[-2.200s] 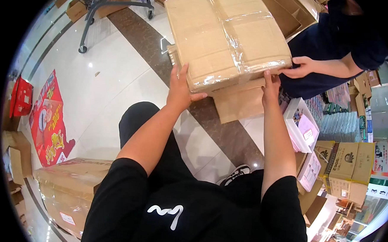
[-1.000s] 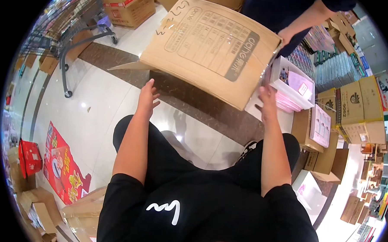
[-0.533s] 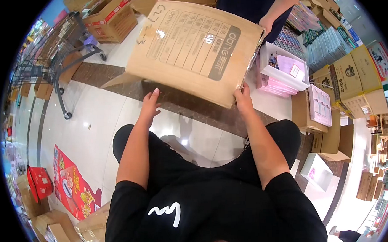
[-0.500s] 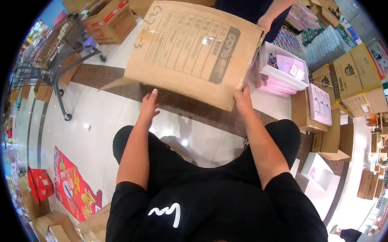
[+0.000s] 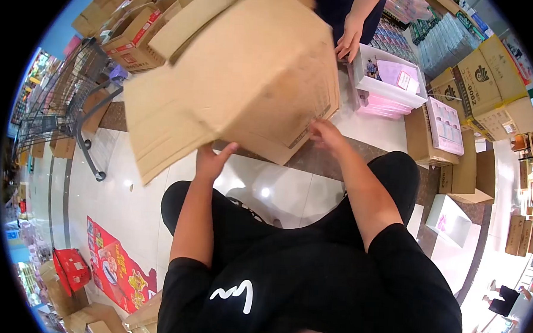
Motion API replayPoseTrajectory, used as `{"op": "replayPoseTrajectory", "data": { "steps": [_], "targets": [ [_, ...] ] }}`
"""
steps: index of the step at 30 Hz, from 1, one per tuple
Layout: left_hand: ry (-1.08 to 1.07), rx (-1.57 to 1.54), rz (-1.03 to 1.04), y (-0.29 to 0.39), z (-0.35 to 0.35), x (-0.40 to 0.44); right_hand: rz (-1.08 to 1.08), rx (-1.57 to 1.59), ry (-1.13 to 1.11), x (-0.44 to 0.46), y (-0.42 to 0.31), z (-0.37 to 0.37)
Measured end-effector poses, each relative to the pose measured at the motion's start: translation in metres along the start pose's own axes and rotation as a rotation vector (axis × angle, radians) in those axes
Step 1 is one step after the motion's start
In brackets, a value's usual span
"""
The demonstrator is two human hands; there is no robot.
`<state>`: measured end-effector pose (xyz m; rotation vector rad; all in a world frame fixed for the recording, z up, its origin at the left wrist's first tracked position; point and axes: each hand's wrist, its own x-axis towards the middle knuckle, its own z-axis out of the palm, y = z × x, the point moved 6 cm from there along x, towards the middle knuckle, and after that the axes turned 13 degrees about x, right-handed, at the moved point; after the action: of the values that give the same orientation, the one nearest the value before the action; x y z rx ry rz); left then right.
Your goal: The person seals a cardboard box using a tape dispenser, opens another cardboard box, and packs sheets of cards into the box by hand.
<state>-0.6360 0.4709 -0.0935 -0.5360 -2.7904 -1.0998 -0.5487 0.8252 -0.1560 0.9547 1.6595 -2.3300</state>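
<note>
A large brown cardboard box (image 5: 265,65) is tilted up in front of me, its plain side facing me and a loose flap (image 5: 167,114) hanging out to the left. My left hand (image 5: 212,162) is at the lower edge by the flap, thumb up, its other fingers hidden behind the cardboard. At the box's lower right side is my right hand (image 5: 327,136), fingers loosely bent and apart at the printed panel. Beyond the box, another person's hand (image 5: 349,39) hangs off the cardboard, fingers pointing down.
A white tray (image 5: 359,81) with papers sits on pink packs at right. Yellow-printed cartons (image 5: 484,81) and an open carton (image 5: 480,176) stand farther right. A shopping cart (image 5: 72,110) is at left, near a red floor poster (image 5: 119,267) and a red bag (image 5: 71,269).
The box has turned and tipped, so its printed face is out of sight and a flap swings out left. The other person's hand at right has let go of it.
</note>
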Motion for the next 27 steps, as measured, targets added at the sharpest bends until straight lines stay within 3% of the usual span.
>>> {"op": "replayPoseTrajectory", "data": {
  "steps": [2,4,7,11,13,14,16,18,20,23,25,26,27],
  "targets": [
    [-0.101,0.016,0.038,0.018,0.006,0.002,0.067,-0.139,-0.005,0.008,0.019,0.002],
    [0.011,0.159,0.24,-0.002,0.026,-0.005,-0.069,-0.564,-0.177,0.025,0.038,0.009],
    [-0.109,-0.062,0.285,-0.02,0.034,-0.002,-0.245,-0.779,-0.28,0.011,0.023,0.026],
    [-0.234,0.212,0.399,0.003,0.036,0.003,-0.264,-0.728,-0.214,-0.037,-0.046,0.037],
    [-0.164,0.161,0.345,0.01,0.031,0.01,-0.368,-0.762,0.048,-0.062,-0.087,0.034],
    [-0.106,0.096,0.279,0.011,0.025,0.013,-0.365,-0.757,0.071,-0.062,-0.085,0.033],
    [0.022,-0.081,0.111,0.011,0.004,0.02,-0.841,-0.518,0.112,-0.075,-0.103,0.036],
    [0.167,-0.316,-0.072,0.0,-0.026,0.025,-1.196,-0.743,0.16,-0.098,-0.106,0.056],
    [0.333,-0.578,-0.185,-0.01,-0.054,0.028,-1.145,-0.809,0.229,-0.1,-0.093,0.074],
    [0.455,-0.751,-0.17,-0.004,-0.067,0.033,-1.021,-0.846,0.329,-0.081,-0.071,0.083],
    [0.535,0.019,0.123,0.046,-0.081,0.031,-0.968,-0.861,0.353,-0.074,-0.071,0.08],
    [0.538,0.021,0.129,0.055,-0.089,0.028,-0.913,-0.879,0.357,-0.07,-0.07,0.08],
    [0.326,0.405,0.112,0.064,-0.084,0.028,-0.916,-0.875,0.358,-0.073,-0.077,0.077]
  ]
}}
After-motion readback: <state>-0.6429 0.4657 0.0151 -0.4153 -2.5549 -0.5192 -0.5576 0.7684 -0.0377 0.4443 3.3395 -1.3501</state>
